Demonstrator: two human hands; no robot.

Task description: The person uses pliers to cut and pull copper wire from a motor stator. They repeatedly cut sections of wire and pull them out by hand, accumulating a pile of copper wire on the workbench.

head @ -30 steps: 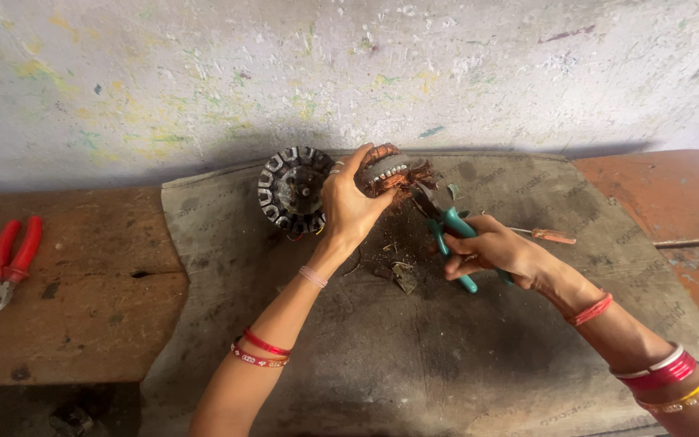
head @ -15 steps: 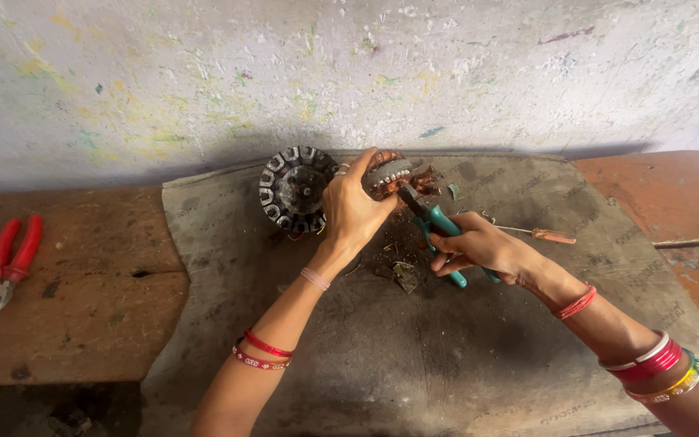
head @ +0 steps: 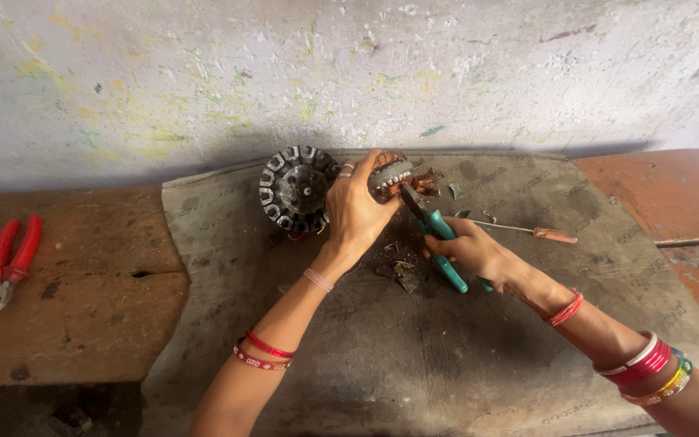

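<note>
My left hand (head: 357, 212) grips a round motor stator (head: 390, 172) with copper windings, held on edge on the grey mat (head: 349, 340). My right hand (head: 475, 251) holds green-handled pliers (head: 437, 239), whose jaws reach up to the copper winding at the stator's lower right. A second, dark round stator (head: 294, 188) with metal teeth stands just left of my left hand. Bits of copper wire and scraps (head: 402, 271) lie on the mat under the hands.
A screwdriver (head: 527, 232) with an orange handle lies on the mat to the right. Red-handled pliers (head: 8, 260) rest on the wooden bench (head: 66, 307) at far left. A thin rod (head: 693, 240) lies on the orange board at right. A speckled wall stands behind.
My right hand has moved left and up with the green pliers, bringing the jaws against the stator's winding. My left hand keeps its hold on the stator.
</note>
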